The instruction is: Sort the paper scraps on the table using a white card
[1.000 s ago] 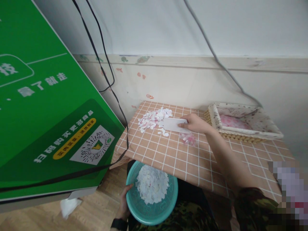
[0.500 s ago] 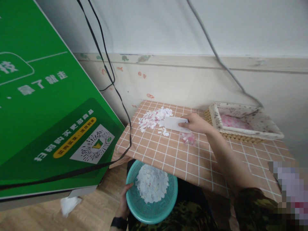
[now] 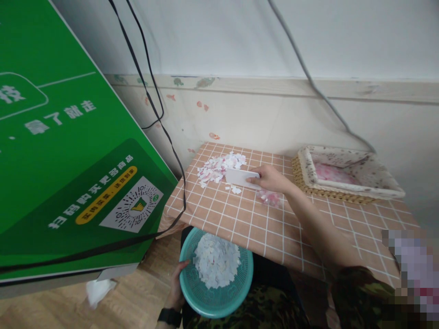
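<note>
My right hand (image 3: pixel 270 178) is closed on one end of a white flat rectangular piece (image 3: pixel 238 177), perhaps a plastic scoop. Its far end meets the right side of a loose pile of white and pinkish paper scraps (image 3: pixel 216 168) on the table. Just below that hand lies a small clear plastic bag with pink print (image 3: pixel 270 198). My left hand (image 3: pixel 176 281) grips the left rim of a teal plastic colander (image 3: pixel 216 310), which is held at the table's front edge. Inside the colander is a heap of white paper scraps (image 3: pixel 217 261).
A cloth-lined wicker basket (image 3: pixel 346 195) holding pink plastic stands on the checked tablecloth (image 3: pixel 260 228) at the right. To the left rises a large green printed panel (image 3: pixel 68 151), with a black strap (image 3: pixel 178 160) hanging before it. White crumpled material (image 3: pixel 99 291) lies on the floor.
My right hand has slid the white piece a little to the left, its far end now at the paper scraps. My left hand and the colander have hardly moved.
</note>
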{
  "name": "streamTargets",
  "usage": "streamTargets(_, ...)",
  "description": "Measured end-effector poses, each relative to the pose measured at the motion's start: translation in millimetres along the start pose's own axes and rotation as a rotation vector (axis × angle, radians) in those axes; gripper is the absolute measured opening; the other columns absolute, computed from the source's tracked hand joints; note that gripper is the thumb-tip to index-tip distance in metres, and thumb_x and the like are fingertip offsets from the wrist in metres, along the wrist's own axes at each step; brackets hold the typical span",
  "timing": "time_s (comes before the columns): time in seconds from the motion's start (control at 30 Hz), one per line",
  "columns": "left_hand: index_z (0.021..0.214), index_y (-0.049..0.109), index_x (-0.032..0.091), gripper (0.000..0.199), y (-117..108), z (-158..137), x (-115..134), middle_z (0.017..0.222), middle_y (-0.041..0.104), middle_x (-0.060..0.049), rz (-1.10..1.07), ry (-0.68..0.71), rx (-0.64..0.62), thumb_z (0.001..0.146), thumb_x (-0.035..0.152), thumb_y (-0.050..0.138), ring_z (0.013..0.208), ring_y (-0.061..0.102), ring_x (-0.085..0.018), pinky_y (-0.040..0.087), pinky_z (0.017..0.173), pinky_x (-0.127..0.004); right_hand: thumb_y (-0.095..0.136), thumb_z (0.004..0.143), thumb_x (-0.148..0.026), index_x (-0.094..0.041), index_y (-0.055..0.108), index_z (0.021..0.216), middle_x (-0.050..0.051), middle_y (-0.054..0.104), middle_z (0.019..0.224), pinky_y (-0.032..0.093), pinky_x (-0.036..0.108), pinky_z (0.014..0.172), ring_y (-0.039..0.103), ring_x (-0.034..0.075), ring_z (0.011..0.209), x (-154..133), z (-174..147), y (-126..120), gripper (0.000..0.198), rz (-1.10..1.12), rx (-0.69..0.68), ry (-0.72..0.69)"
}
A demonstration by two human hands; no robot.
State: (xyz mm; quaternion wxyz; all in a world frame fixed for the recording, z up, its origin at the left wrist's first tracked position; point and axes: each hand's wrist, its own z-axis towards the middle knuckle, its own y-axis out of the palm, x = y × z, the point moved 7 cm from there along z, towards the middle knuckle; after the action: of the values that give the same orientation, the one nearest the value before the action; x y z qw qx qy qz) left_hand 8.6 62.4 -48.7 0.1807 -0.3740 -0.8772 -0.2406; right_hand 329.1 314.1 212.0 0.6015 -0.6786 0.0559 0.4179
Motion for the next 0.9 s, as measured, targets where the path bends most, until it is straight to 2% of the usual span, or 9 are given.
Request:
streamTargets(0.1,0.076,0.070,0.014,0.017,3,2,-3,0.066,0.073,-0.008,-0.033,-0.038,-0.108,0.065,0.027,0.066,0.076,0.070,-0.032,0.054,0.069,-0.044,0.055,0.081,-0.032,-0.015,0.064,0.072,-0.002,0.055,0.060,0.032,0.022,0.053,0.046,0.009,0.055,1,2,6,0.022,0.022,-0.039,-0.012)
streamTargets(0.2,0.077,0.071,0.012,0.018,2,2,-2,0.065,0.073,-0.008,-0.035,-0.035,-0.095,0.066,0.026,0.066,0.071,0.070,-0.030,0.054,0.069,-0.043,0.055,0.082,-0.033,-0.015,0.065,0.074,-0.002,0.056,0.062,0.033,0.022,0.052,0.047,0.010,0.056,-2,-1,5,0.022,0.039,-0.043,-0.008)
streamTargets(0.4,0.075,0.070,0.012,0.015,6,-3,1,0.064,0.073,-0.007,-0.067,-0.065,-0.119,0.066,0.025,0.066,0.066,0.069,-0.027,0.053,0.070,-0.041,0.049,0.086,-0.029,-0.018,0.066,0.078,0.000,0.058,0.057,0.030,0.025,0.050,0.048,0.011,0.050,-14,-34,9,0.022,-0.190,0.171,0.185)
streamTargets(0.57,0.074,0.071,0.013,0.015,7,-14,2,0.063,0.072,-0.006,-0.048,-0.085,-0.159,0.065,0.024,0.067,0.062,0.068,-0.026,0.053,0.068,-0.041,0.045,0.087,-0.025,-0.020,0.068,0.090,0.006,0.066,0.073,0.036,0.026,0.059,0.057,0.017,0.064,-30,-71,38,0.024,-0.303,0.280,0.148)
streamTargets(0.7,0.077,0.072,0.010,0.019,9,-31,3,0.067,0.074,-0.009,-0.030,-0.148,-0.199,0.067,0.026,0.065,0.064,0.069,-0.027,0.053,0.068,-0.041,0.044,0.088,-0.025,-0.021,0.067,0.108,0.006,0.069,0.071,0.040,0.027,0.058,0.061,0.019,0.062,-33,-90,50,0.031,-0.294,0.336,0.191)
streamTargets(0.9,0.081,0.073,0.011,0.022,21,-50,18,0.071,0.075,-0.009,-0.032,-0.109,-0.236,0.068,0.026,0.064,0.070,0.070,-0.029,0.053,0.071,-0.042,0.042,0.089,-0.023,-0.022,0.065,0.114,0.008,0.072,0.079,0.044,0.029,0.060,0.064,0.020,0.064,-48,-94,61,0.034,-0.244,0.261,0.147)
